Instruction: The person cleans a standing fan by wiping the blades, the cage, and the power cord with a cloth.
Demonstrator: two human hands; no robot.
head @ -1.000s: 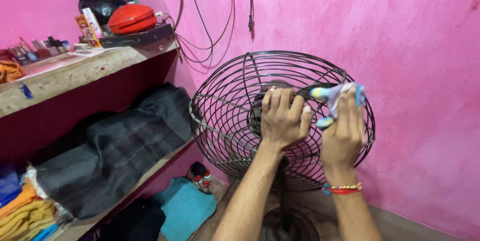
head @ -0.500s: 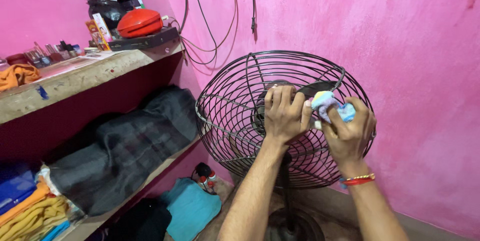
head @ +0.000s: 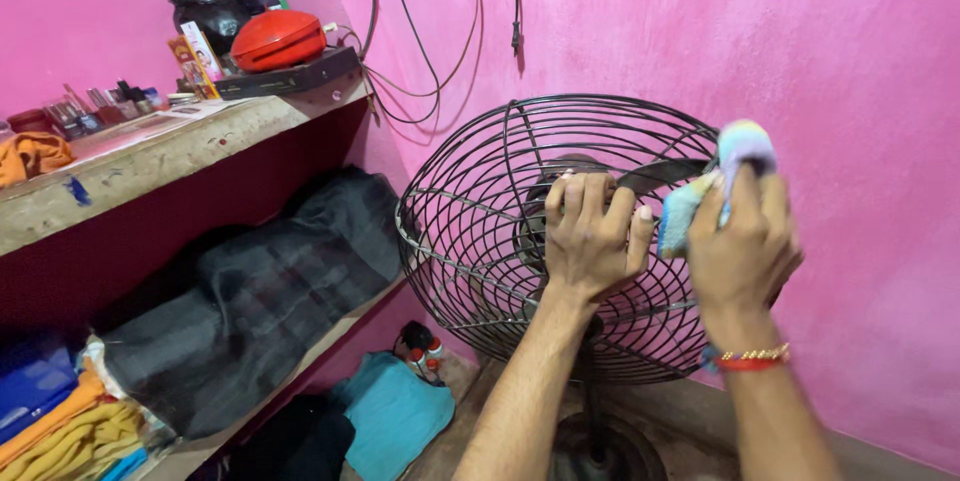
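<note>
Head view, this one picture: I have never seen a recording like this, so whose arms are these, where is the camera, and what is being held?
The camera sits on a person's head and looks down, so the two bare arms coming up from the bottom edge are that person's own. There is no machine at work here. The left hand rests on the middle of a black wire fan guard, fingers curled over the wires. The right hand, with a red and gold bracelet at the wrist, grips a pastel cloth at the guard's upper right rim. The fan stands on the floor by a pink wall. To the left, a shelf carries a red case and small bottles; below it lies a dark bag.
</note>
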